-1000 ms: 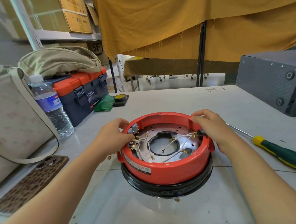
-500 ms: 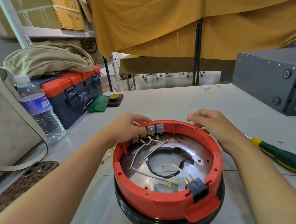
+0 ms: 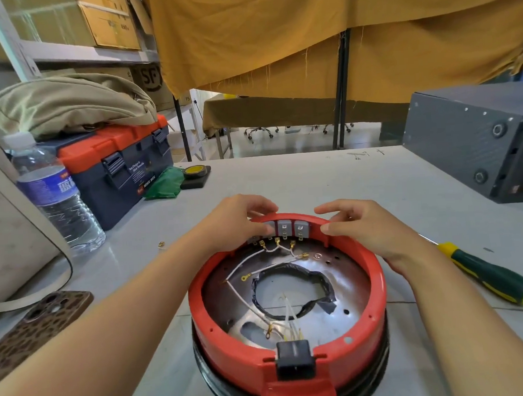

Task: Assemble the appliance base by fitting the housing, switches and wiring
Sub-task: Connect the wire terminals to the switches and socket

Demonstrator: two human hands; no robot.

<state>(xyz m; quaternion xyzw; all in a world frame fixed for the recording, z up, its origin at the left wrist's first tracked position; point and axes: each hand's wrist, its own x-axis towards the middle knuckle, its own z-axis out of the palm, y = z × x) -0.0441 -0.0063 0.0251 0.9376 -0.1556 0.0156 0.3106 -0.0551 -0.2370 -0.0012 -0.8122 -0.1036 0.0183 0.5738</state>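
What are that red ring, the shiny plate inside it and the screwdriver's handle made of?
Red ring: looks like moulded plastic, smooth with a soft sheen and formed tabs. Shiny plate: seemingly bare sheet metal, since it reflects light and has punched holes. Screwdriver handle: probably plastic or rubbery grip, green with yellow ends; which one I cannot tell.

We stood in a workshop or storeroom: a toolbox [image 3: 121, 172] and screwdriver [image 3: 491, 277] lay on the surface [image 3: 314, 176], cardboard boxes [image 3: 108, 20] filled metal shelving [image 3: 61, 54].
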